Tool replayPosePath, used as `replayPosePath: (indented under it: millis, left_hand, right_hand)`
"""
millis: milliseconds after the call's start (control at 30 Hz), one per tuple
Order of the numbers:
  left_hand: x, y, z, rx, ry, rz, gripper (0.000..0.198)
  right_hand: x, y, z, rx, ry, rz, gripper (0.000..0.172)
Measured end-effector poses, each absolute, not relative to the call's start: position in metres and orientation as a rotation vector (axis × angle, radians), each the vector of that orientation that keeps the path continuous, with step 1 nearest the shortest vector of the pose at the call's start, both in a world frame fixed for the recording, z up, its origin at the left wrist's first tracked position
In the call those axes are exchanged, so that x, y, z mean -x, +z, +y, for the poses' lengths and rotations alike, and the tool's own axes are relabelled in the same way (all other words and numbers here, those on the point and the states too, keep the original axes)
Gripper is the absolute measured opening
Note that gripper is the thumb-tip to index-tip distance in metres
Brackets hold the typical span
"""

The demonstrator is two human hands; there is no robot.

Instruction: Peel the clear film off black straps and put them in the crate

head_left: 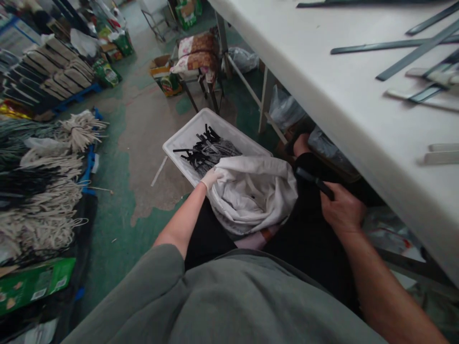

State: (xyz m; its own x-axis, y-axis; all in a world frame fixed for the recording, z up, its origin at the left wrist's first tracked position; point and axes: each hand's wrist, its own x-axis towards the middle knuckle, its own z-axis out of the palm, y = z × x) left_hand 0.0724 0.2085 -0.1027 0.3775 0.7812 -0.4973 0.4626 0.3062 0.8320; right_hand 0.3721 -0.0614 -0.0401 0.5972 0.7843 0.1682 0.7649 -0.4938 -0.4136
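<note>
My left hand (211, 177), in a white glove, reaches down beside my leg and is closed on the edge of a crumpled white cloth bag (253, 193). The bag lies partly over a white plastic bin (186, 136) that holds several black strips (208, 149). My right hand (340, 208) rests on my lap, fingers wrapped round a black strip (315, 182) whose end points up and left. I am seated, in a grey shirt and dark trousers.
A white table (344, 95) runs along the right, with several long dark strips (387, 46) and pale pieces (439, 156) on it. Bundles of cord handles (46, 191) lie on the left. A stool with cushions (197, 57) and boxes stand beyond the bin.
</note>
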Motion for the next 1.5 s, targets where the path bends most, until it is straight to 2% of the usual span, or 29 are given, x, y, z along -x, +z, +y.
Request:
replayPosePath:
  millis: [167, 333, 567, 667, 767, 833, 1067, 1300, 1500]
  left_hand:
    - [-0.065, -0.006, 0.218, -1.348, 0.604, 0.878, 0.066]
    - [-0.069, 0.067, 0.205, -1.479, 0.736, 0.855, 0.059]
    - [-0.082, 0.108, 0.184, -1.339, 0.871, 0.835, 0.046]
    - [-0.075, 0.122, 0.185, -1.290, 0.950, 0.875, 0.043]
    - [-0.057, 0.136, 0.187, -1.352, 1.005, 0.900, 0.047]
    - [-0.041, 0.145, 0.186, -1.446, 1.036, 0.914, 0.048]
    - [0.017, 0.151, 0.160, -1.688, 0.991, 1.041, 0.054]
    - [0.054, 0.112, 0.140, -1.511, 0.949, 1.146, 0.059]
    - [0.054, 0.078, 0.141, -1.411, 0.920, 1.118, 0.063]
  right_hand:
    - [-0.372, -0.037, -0.066, 2.398, 0.059, -1.219, 0.035]
    - [-0.359, -0.029, -0.063, 2.258, 0.080, -1.263, 0.032]
    - [-0.269, -0.001, -0.010, 1.797, 0.522, -1.769, 0.047]
    - [-0.233, -0.002, 0.000, 1.675, 0.667, -1.923, 0.040]
    - [-0.213, -0.001, -0.013, 1.601, 0.736, -2.032, 0.022]
    - [-0.209, 0.006, -0.030, 1.569, 0.745, -2.120, 0.019]
    - [-0.220, 0.036, -0.082, 1.411, 0.647, -2.264, 0.027]
    - [-0.228, 0.031, -0.091, 1.446, 0.470, -2.235, 0.029]
    - [-0.255, 0.042, -0.089, 1.563, 0.307, -2.050, 0.037]
